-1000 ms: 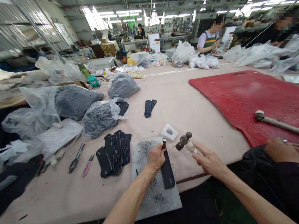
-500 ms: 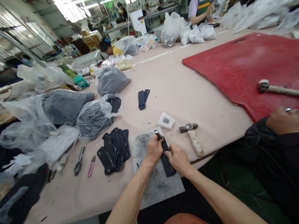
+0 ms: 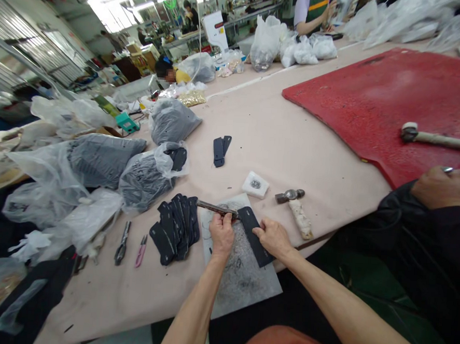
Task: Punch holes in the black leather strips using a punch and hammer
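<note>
Okay, left hand [image 3: 221,235] is grasping a metal punch [image 3: 212,208], its fingers and thumb closing around the rod near one end. The rod is tilting almost flat, its far end pointing left of those fingers, toward a pile of dark strips [image 3: 175,231]. Right hand [image 3: 274,240] is pinching the near edge of a single dark strip [image 3: 255,244]; the undersides of these fingers aren't showing. That strip is lying on a grey board [image 3: 260,288], between the two sets of fingers, one end sitting just beyond the right fingertips and the other running back below them.

Handling, as a judgement: strip is looking light, thin and fairly bendy, not fragile, probably sliding easily on the smooth board, so the long edges are offering the best hold, keeping the slotted ends uncovered. Punch is looking stiff, heavy for its size and maybe slick; mid-shaft is suiting a grip, clear of both ends.

Hammer [image 3: 301,221] is resting to the right of the right fingers, untouched; a white block [image 3: 255,185] is sitting ahead of them. Pink snips [image 3: 141,252] are lying well left of the left fingers.
</note>
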Motion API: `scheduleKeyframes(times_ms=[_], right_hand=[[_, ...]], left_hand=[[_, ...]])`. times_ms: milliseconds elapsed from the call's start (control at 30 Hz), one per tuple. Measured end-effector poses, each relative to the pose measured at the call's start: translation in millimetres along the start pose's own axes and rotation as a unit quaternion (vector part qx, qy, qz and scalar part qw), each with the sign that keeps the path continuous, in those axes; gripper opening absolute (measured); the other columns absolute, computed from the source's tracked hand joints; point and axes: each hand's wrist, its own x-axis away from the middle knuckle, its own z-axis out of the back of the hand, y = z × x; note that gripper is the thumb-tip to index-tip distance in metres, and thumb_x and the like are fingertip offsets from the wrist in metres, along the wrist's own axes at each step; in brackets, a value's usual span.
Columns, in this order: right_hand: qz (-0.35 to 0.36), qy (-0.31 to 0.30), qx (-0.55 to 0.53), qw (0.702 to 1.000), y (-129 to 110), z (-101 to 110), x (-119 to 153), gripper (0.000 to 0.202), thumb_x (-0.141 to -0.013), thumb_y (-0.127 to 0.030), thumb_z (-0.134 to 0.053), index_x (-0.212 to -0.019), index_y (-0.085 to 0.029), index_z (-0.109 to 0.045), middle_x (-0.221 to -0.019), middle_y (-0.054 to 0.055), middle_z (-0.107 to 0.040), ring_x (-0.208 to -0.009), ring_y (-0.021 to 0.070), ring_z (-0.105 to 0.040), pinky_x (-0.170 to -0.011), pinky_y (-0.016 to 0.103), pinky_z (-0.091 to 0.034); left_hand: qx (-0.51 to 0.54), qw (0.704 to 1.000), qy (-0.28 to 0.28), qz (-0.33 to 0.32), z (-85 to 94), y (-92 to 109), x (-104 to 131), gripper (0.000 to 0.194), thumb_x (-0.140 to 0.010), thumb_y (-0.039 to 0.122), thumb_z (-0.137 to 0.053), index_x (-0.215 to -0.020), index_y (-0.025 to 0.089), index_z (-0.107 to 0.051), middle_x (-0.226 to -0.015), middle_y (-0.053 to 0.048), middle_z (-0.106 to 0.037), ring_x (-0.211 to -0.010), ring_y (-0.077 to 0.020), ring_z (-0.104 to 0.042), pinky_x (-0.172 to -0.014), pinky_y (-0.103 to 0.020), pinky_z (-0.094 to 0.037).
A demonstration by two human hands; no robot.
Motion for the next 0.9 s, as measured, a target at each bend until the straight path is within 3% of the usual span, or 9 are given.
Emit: scheduleKeyframes(times_ms=[233, 367, 467, 567, 667, 767, 833, 900], right_hand=[[-0.020, 0.047, -0.044, 0.998, -8, -3, -26, 0.022, -0.085, -0.038, -0.060, -0.071, -0.021, -0.056, -0.069, 0.005, -0.064, -0.069, 0.0185, -0.059, -0.061, 0.028, -0.030], [0.036, 0.060, -0.153, 0.986, -4, -2, -20, 0.021, -0.082, -0.032, -0.060, -0.067, -0.022, -0.048, -0.060, -0.001, -0.054, -0.063, 0.0157, -0.052, -0.060, 0.027, -0.033], [0.069, 0.023, -0.304, 0.950, 2, 0, -3, 0.015, -0.080, -0.032, -0.059, -0.072, -0.022, -0.050, -0.059, -0.004, -0.051, -0.058, 0.0139, -0.049, -0.057, 0.026, -0.036], [0.046, -0.051, -0.460, 0.885, 4, 2, 15, 0.016, -0.078, -0.035, -0.061, -0.086, -0.022, -0.057, -0.066, -0.004, -0.057, -0.057, 0.0130, -0.051, -0.054, 0.025, -0.040], [0.020, -0.093, -0.545, 0.833, 1, 4, 30, 0.024, -0.076, -0.035, -0.067, -0.094, -0.021, -0.058, -0.074, -0.003, -0.064, -0.058, 0.0132, -0.056, -0.055, 0.026, -0.045], [0.018, -0.102, -0.572, 0.814, -7, 7, 42, 0.026, -0.074, -0.032, -0.070, -0.095, -0.021, -0.060, -0.075, -0.002, -0.065, -0.060, 0.0127, -0.057, -0.056, 0.026, -0.047], [0.026, -0.111, -0.582, 0.805, -12, 10, 49, 0.026, -0.074, -0.031, -0.072, -0.094, -0.020, -0.061, -0.076, -0.002, -0.065, -0.062, 0.0125, -0.057, -0.058, 0.025, -0.047], [0.038, -0.117, -0.594, 0.795, -18, 14, 53, 0.026, -0.072, -0.029, -0.074, -0.094, -0.020, -0.063, -0.078, -0.001, -0.066, -0.066, 0.0127, -0.059, -0.062, 0.025, -0.048]], left_hand=[[0.038, 0.997, -0.052, 0.033, 7.7, 14, 21, 0.023, -0.087, 0.032, -0.053, -0.092, 0.016, -0.068, -0.087, -0.007, -0.073, -0.081, -0.0200, -0.067, -0.076, -0.031, -0.052], [-0.009, 0.998, -0.057, 0.025, 15.5, 22, 21, 0.019, -0.086, 0.031, -0.052, -0.085, 0.016, -0.064, -0.077, -0.005, -0.069, -0.072, -0.0183, -0.063, -0.069, -0.028, -0.048], [-0.074, 0.994, -0.061, 0.052, 27.1, 25, 21, 0.019, -0.086, 0.033, -0.052, -0.079, 0.018, -0.061, -0.070, -0.003, -0.066, -0.065, -0.0173, -0.060, -0.063, -0.027, -0.043], [-0.217, 0.968, -0.083, 0.097, 41.2, 30, 23, 0.023, -0.084, 0.037, -0.055, -0.071, 0.019, -0.060, -0.064, -0.004, -0.063, -0.063, -0.0197, -0.059, -0.061, -0.028, -0.039], [-0.296, 0.948, -0.085, 0.075, 52.2, 43, 25, 0.029, -0.085, 0.042, -0.055, -0.070, 0.019, -0.062, -0.068, -0.007, -0.064, -0.070, -0.0222, -0.061, -0.066, -0.031, -0.040], [-0.196, 0.978, -0.065, 0.038, 54.4, 61, 24, 0.033, -0.089, 0.043, -0.050, -0.074, 0.017, -0.065, -0.078, -0.007, -0.066, -0.077, -0.0198, -0.061, -0.070, -0.029, -0.043], [-0.060, 0.989, -0.098, 0.089, 51.1, 72, 22, 0.036, -0.089, 0.045, -0.050, -0.076, 0.016, -0.066, -0.071, -0.004, -0.065, -0.067, -0.0162, -0.058, -0.063, -0.026, -0.043], [0.071, 0.974, -0.138, 0.163, 46.5, 80, 21, 0.036, -0.084, 0.048, -0.055, -0.076, 0.015, -0.066, -0.061, 0.000, -0.060, -0.054, -0.0120, -0.051, -0.053, -0.023, -0.039]])
